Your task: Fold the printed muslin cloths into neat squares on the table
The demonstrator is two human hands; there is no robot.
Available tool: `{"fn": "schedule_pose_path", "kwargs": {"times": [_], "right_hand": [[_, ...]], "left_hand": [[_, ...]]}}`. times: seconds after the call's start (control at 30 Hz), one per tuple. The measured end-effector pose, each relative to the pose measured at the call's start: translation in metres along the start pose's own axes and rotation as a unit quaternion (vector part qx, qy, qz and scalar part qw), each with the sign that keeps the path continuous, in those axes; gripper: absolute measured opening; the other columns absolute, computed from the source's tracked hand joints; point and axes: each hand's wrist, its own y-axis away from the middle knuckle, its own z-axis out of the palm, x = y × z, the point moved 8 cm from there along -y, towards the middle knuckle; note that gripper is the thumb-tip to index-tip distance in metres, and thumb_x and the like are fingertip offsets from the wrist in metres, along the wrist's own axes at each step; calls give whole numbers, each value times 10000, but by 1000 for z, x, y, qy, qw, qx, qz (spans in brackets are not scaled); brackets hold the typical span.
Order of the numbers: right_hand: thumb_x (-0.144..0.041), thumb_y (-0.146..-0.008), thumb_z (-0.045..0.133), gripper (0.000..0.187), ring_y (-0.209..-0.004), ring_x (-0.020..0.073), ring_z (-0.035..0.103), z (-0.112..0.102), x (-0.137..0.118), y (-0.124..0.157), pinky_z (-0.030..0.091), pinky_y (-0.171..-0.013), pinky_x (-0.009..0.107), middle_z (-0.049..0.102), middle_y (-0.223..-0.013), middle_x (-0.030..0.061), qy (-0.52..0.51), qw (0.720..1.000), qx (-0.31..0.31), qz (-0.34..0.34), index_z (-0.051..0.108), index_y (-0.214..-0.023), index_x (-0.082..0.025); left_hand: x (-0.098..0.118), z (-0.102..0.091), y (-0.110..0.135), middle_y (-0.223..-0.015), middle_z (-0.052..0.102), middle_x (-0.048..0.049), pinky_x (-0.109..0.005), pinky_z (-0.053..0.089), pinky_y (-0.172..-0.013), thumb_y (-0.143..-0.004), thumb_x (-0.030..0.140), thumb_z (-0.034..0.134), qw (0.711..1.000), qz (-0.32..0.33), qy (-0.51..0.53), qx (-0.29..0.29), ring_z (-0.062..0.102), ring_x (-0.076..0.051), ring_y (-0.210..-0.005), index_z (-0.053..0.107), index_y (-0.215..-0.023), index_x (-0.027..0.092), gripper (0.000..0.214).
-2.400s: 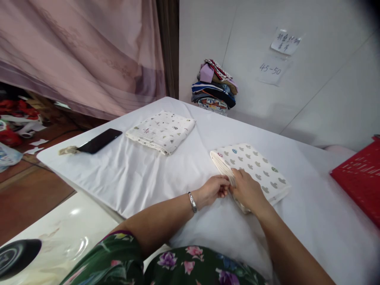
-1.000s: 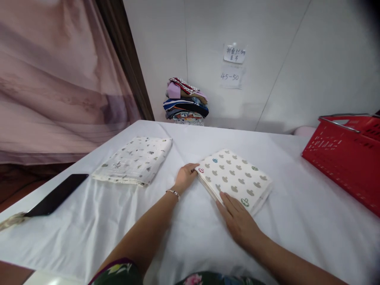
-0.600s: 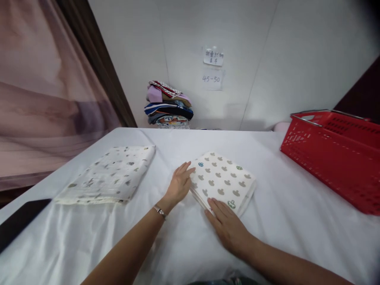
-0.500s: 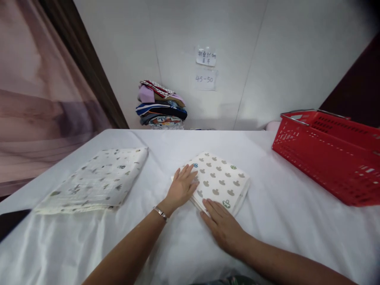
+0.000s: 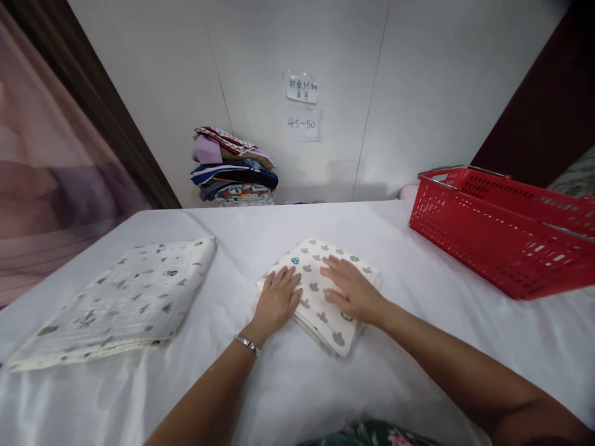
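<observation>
A folded white cloth (image 5: 320,313) printed with grey apple shapes lies in front of me, its corners turned toward and away from me. My left hand (image 5: 277,299) rests flat on its left edge, fingers stretched out and a silver bracelet at the wrist. Across the upper right part of the cloth lies my right hand (image 5: 353,290), palm down with fingers spread. Neither hand grips anything. To the left sits a second folded white cloth (image 5: 125,294) with small grey and green prints, apart from both hands.
A red plastic basket (image 5: 502,229) with metal handles stands at the right on the white-covered table (image 5: 232,384). Beyond the far edge is a stack of folded fabrics (image 5: 235,167). Two paper notes (image 5: 303,105) hang on the wall; a pinkish curtain (image 5: 56,186) hangs at left.
My right hand has moved from the cloth's near edge up onto its upper right area. My left hand stays on the left edge. The whole view has shifted slightly.
</observation>
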Motion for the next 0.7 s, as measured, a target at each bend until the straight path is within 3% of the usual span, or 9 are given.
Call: {"fn": "schedule_pose_path", "kwargs": {"times": [0.1, 0.2, 0.4, 0.53, 0.7], "right_hand": [[-467, -909, 333, 582, -1380, 253, 150, 26, 53, -8, 173, -1103, 469, 238, -1489, 113, 46, 989, -70, 119, 346, -1396, -148], [-516, -915, 260, 618, -1387, 242, 119, 46, 76, -2, 157, -1109, 443, 188, -1506, 96, 74, 983, -97, 140, 313, -1415, -156], [-528, -916, 225, 615, -1386, 233, 129, 54, 78, 5, 153, -1110, 437, 197, -1505, 84, 90, 984, -76, 131, 315, -1416, -182], [-515, -906, 284, 600, -1375, 257, 169, 53, 78, 1, 189, -1092, 472, 241, -1489, 108, 73, 987, -76, 124, 358, -1390, -167], [-486, -901, 322, 590, -1379, 256, 154, 42, 69, -35, 186, -1086, 485, 233, -1491, 116, 51, 993, -55, 91, 323, -1402, -174]], "left_hand": [[-2, 1, 2, -1393, 433, -49, -481, 225, -1090, -923, 328, 354, 1000, -1, 6, 1, 323, -246, -1320, 496, -1279, 211, 401], [-4, 1, 2, -1403, 420, -48, -476, 210, -1099, -923, 323, 348, 1000, -8, 14, -16, 306, -237, -1329, 492, -1281, 209, 403], [15, -1, -6, -1401, 419, -75, -529, 265, -1055, -898, 423, 393, 993, -63, 26, -95, 329, -290, -1308, 520, -1236, 217, 416], [45, 3, -2, -1422, 384, -96, -543, 207, -1079, -870, 514, 408, 997, -32, 17, -69, 292, -300, -1328, 473, -1290, 213, 521], [50, 10, 5, -1426, 377, -95, -551, 182, -1083, -879, 526, 373, 999, -25, 9, -41, 265, -302, -1341, 437, -1327, 212, 550]]}}
